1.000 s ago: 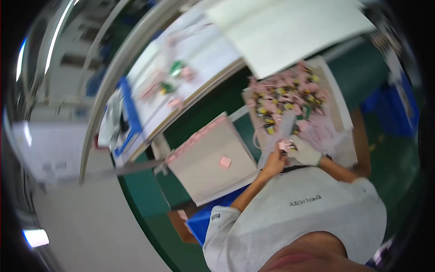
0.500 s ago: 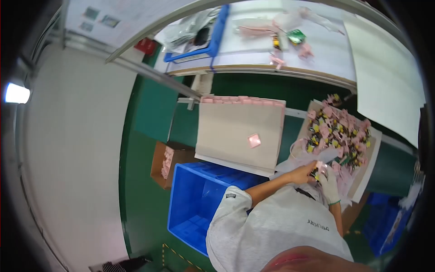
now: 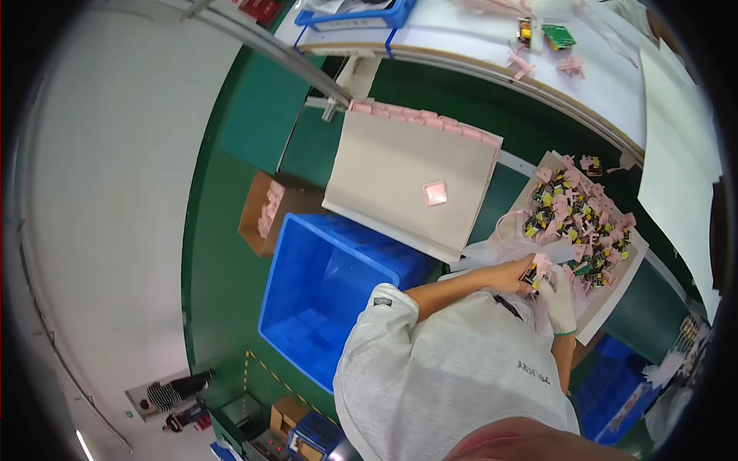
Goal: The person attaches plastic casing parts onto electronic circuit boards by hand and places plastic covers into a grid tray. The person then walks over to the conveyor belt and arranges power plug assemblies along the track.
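Note:
My left hand (image 3: 509,276), bare, is closed on a small pink plastic part with a circuit board (image 3: 540,266), which shows black and yellow pieces. My right hand (image 3: 560,304), in a white glove, is closed at the same part from the other side. Both hands are close together in front of my body, at the near edge of a cardboard tray (image 3: 612,306). A heap of similar pink parts with circuit boards (image 3: 580,211) fills this tray. Crumpled translucent plastic (image 3: 492,252) lies beside my left hand. Fingertips are partly hidden.
Left of the heap, a cardboard sheet (image 3: 400,161) bears one pink square piece (image 3: 435,194) and a row of pink pieces along its far edge. A blue bin (image 3: 307,307) and a cardboard box (image 3: 252,215) stand at the left. Beyond is a white bench (image 3: 461,38).
The view has tilted and shifted, bringing distant people into sight at lower left. Both hands stay together at the pink part, which shows more clearly now.

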`<state>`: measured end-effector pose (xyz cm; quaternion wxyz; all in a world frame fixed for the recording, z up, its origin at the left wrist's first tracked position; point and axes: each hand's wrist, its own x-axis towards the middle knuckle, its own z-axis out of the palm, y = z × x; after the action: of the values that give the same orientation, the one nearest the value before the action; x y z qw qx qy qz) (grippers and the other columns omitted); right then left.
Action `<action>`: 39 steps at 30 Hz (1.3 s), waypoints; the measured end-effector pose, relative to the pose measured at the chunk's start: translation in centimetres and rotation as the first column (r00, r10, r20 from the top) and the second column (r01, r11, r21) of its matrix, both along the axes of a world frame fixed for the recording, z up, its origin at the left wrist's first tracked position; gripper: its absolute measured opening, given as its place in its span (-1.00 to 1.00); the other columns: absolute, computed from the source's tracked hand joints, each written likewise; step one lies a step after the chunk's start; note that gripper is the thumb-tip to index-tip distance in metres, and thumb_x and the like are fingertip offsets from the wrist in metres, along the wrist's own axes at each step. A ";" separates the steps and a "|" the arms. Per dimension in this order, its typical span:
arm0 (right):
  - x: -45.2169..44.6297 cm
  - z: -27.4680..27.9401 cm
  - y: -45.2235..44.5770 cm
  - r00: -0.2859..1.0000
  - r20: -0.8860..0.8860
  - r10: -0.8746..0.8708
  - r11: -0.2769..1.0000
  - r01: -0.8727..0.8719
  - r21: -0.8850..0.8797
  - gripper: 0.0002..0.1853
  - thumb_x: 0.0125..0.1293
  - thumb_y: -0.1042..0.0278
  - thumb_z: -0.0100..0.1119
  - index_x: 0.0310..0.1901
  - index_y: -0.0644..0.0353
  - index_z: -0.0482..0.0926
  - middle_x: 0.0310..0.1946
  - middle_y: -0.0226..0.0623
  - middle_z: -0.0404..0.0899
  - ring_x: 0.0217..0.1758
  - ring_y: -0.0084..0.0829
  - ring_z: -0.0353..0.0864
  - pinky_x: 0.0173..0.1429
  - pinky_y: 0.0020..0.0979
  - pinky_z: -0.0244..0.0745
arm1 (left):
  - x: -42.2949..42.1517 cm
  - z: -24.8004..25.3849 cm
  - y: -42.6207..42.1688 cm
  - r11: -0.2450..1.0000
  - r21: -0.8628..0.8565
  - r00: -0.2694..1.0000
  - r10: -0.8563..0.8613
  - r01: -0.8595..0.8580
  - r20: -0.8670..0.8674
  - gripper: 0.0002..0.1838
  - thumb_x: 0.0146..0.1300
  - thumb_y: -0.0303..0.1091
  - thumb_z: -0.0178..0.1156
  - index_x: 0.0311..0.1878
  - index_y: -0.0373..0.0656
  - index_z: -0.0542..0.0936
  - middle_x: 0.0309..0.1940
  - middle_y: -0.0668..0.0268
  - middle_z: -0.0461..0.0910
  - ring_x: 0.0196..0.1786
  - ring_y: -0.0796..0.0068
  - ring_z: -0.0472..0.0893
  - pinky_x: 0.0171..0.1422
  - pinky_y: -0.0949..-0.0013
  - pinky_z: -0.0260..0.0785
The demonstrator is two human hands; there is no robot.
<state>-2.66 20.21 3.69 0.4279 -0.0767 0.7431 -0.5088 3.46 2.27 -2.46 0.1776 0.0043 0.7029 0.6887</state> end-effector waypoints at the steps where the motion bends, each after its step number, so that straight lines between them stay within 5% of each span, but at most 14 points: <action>1: -0.2 0.2 0.0 0.998 -0.030 -0.049 0.997 0.047 -0.057 -0.53 0.20 0.54 0.05 0.18 0.25 0.33 -0.07 -0.32 0.43 -0.03 -0.50 0.46 0.05 -0.49 0.39 | -0.2 0.7 0.0 0.999 -0.033 1.000 -0.027 0.027 0.015 -0.18 0.04 -0.34 0.34 0.33 -0.14 0.10 -0.17 -0.06 0.60 -0.13 -0.07 0.63 -0.04 0.11 0.45; 8: -2.1 4.9 -0.5 0.983 -0.180 -0.026 0.992 0.004 -0.123 -0.51 0.19 0.53 0.07 0.20 0.24 0.33 0.07 -0.30 0.38 0.15 -0.46 0.38 0.18 -0.40 0.34 | -1.9 8.3 -1.2 1.000 0.001 0.997 -0.012 0.012 -0.074 -0.24 0.11 -0.47 0.27 0.33 -0.10 0.09 -0.09 -0.01 0.59 -0.13 0.05 0.65 -0.04 0.14 0.46; 11: -2.4 7.7 -0.7 0.961 -0.127 -0.244 0.909 0.181 -0.376 -0.49 0.20 0.53 0.09 0.24 0.25 0.35 0.09 -0.29 0.41 0.19 -0.45 0.38 0.24 -0.45 0.27 | -2.6 10.6 -0.5 0.964 0.252 0.965 0.143 -0.085 -0.221 -0.38 0.20 -0.52 0.21 0.28 -0.17 0.16 -0.10 0.10 0.59 -0.13 0.27 0.65 -0.05 0.25 0.47; 13: -2.9 7.6 -1.0 0.983 -0.150 -0.110 0.945 0.056 -0.323 -0.48 0.20 0.51 0.10 0.24 0.25 0.35 0.09 -0.28 0.42 0.19 -0.44 0.39 0.24 -0.44 0.28 | -4.0 12.1 1.1 0.677 0.732 0.892 0.376 -0.078 -0.252 -0.34 0.17 -0.68 0.18 0.26 -0.01 0.15 -0.15 0.16 0.59 -0.20 0.30 0.68 -0.10 0.28 0.56; 17: -4.5 6.9 -1.9 0.946 -0.239 0.217 0.952 -0.260 -0.163 -0.45 0.18 0.44 0.15 0.24 0.25 0.35 0.08 -0.22 0.46 0.19 -0.40 0.42 0.22 -0.38 0.32 | -3.9 16.8 -0.3 0.307 0.944 0.909 0.416 -0.118 -0.021 -0.36 0.19 -0.71 0.14 0.27 -0.10 0.13 -0.15 0.17 0.56 -0.22 0.34 0.68 -0.12 0.32 0.58; 19: -5.3 6.5 -2.4 0.899 -0.254 0.356 0.921 -0.383 -0.065 -0.44 0.17 0.41 0.18 0.24 0.24 0.35 0.08 -0.20 0.48 0.18 -0.38 0.43 0.22 -0.36 0.35 | -4.1 12.2 -1.3 0.518 0.816 0.855 0.515 -0.257 -0.057 -0.42 0.17 -0.74 0.13 0.22 -0.20 0.16 -0.16 0.15 0.56 -0.23 0.33 0.68 -0.11 0.31 0.58; 20: -5.7 6.3 -2.6 0.875 -0.263 0.406 0.906 -0.423 -0.008 -0.43 0.16 0.39 0.20 0.24 0.24 0.35 0.08 -0.18 0.49 0.18 -0.37 0.44 0.21 -0.34 0.36 | -1.8 13.8 -4.5 0.397 0.824 0.776 0.626 -0.403 0.078 -0.79 0.34 -0.46 0.11 -0.04 -0.37 0.50 -0.27 0.15 0.66 -0.14 0.30 0.66 -0.03 0.26 0.53; 21: -6.0 6.1 -2.9 0.856 -0.270 0.441 0.895 -0.443 0.060 -0.42 0.16 0.37 0.21 0.24 0.24 0.35 0.07 -0.17 0.50 0.18 -0.35 0.45 0.21 -0.33 0.37 | -1.0 10.8 -6.9 0.522 0.715 0.687 0.722 -0.465 -0.080 -0.75 0.34 -0.40 0.13 -0.01 -0.36 0.50 -0.25 0.13 0.66 -0.17 0.30 0.67 -0.05 0.26 0.53; 23: -6.2 7.4 -3.4 0.871 -0.278 0.404 0.912 -0.362 0.193 -0.41 0.15 0.36 0.22 0.25 0.24 0.35 0.07 -0.16 0.51 0.18 -0.34 0.45 0.21 -0.32 0.38 | 0.3 8.5 -11.0 0.303 0.690 0.537 0.831 -0.657 0.147 -0.70 0.35 -0.31 0.17 0.02 -0.34 0.51 -0.15 0.05 0.64 -0.23 0.36 0.66 -0.09 0.26 0.54; 30: -7.7 6.9 -6.8 0.654 0.026 0.756 0.546 -0.652 0.526 -0.52 0.15 0.31 0.20 0.13 0.19 0.47 -0.12 -0.05 0.62 -0.12 -0.14 0.63 0.03 -0.24 0.49 | -1.4 2.1 -16.0 0.195 0.422 0.392 0.802 -0.885 0.451 -0.44 0.35 -0.39 0.14 0.26 0.08 0.05 -0.06 0.14 0.56 -0.19 0.38 0.64 -0.14 0.29 0.51; 32: -11.1 3.3 -5.4 0.509 -0.419 0.751 0.660 -0.563 0.498 -0.55 0.16 0.34 0.21 0.11 0.24 0.50 -0.02 0.02 0.57 -0.11 -0.06 0.63 0.08 -0.15 0.48 | -4.9 -0.9 -18.7 0.224 0.387 0.393 0.808 -0.894 0.439 -0.39 0.32 -0.39 0.17 0.29 0.07 0.04 -0.06 0.16 0.55 -0.20 0.43 0.64 -0.14 0.34 0.51; 34: -14.6 2.1 -7.5 0.511 -0.558 0.654 0.704 -0.143 0.695 -0.60 0.21 0.35 0.18 0.11 0.19 0.52 0.01 0.03 0.55 -0.05 -0.02 0.59 0.09 -0.17 0.46 | -10.0 -2.3 -21.7 0.338 0.334 0.451 0.815 -0.880 0.364 -0.35 0.26 -0.40 0.23 0.29 0.03 0.07 -0.07 0.19 0.55 -0.21 0.47 0.65 -0.18 0.39 0.52; 36: -18.9 1.4 -11.6 0.331 -0.767 0.550 0.788 0.099 0.608 -0.62 0.25 0.35 0.15 0.11 0.17 0.52 0.00 -0.02 0.55 -0.01 -0.03 0.55 0.12 -0.20 0.44 | -15.9 -2.9 -25.3 0.510 0.318 0.585 0.782 -0.799 0.217 -0.35 0.19 -0.40 0.29 0.25 -0.02 0.14 -0.11 0.22 0.57 -0.22 0.48 0.66 -0.25 0.39 0.53; 39: -18.6 4.6 -17.6 0.211 -0.841 0.498 0.807 0.243 0.539 -0.64 0.25 0.39 0.16 0.09 0.17 0.51 0.01 -0.04 0.53 0.09 -0.02 0.49 0.17 -0.22 0.41 | -23.8 -6.5 -29.9 0.737 0.125 0.746 0.645 -0.664 0.165 -0.33 0.06 -0.36 0.39 0.20 -0.05 0.24 -0.16 0.19 0.59 -0.28 0.46 0.66 -0.30 0.43 0.52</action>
<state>-21.22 2.64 8.30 -0.0864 -0.3100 0.9450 -0.0586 -20.34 -27.63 -8.93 -0.0385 -0.2658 0.5848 0.7654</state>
